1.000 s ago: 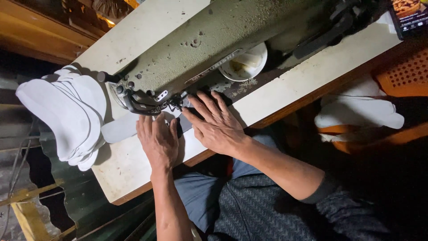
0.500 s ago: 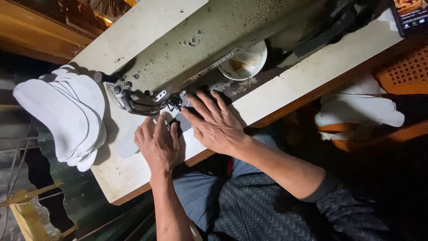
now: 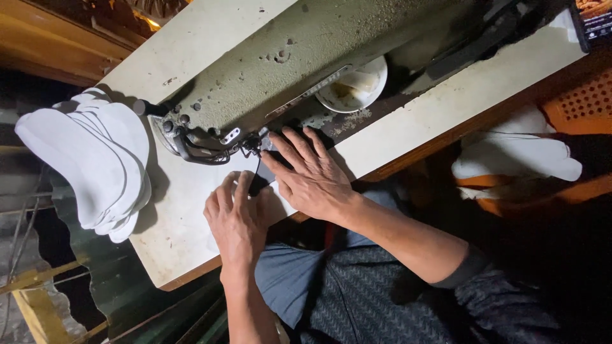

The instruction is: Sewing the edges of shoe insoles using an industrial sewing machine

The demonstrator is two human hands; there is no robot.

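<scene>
Both hands flat, pressing the dark piece [image 3: 258, 185] under the needle [image 3: 253, 151]: left hand [image 3: 237, 220], right hand [image 3: 312, 178]. Risk: right fingertips close to the needle; a slip could pinch them.

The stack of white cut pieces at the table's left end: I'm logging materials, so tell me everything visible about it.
The stack of white cut pieces is a fanned pile of flat, sole-shaped sheets with rounded ends, plain white, seemingly foam or stiff fabric. It sits at the end of the cream table, overhanging its edge, just beyond the head of the green sewing machine. Neither hand touches it; the left hand is nearer.
</scene>
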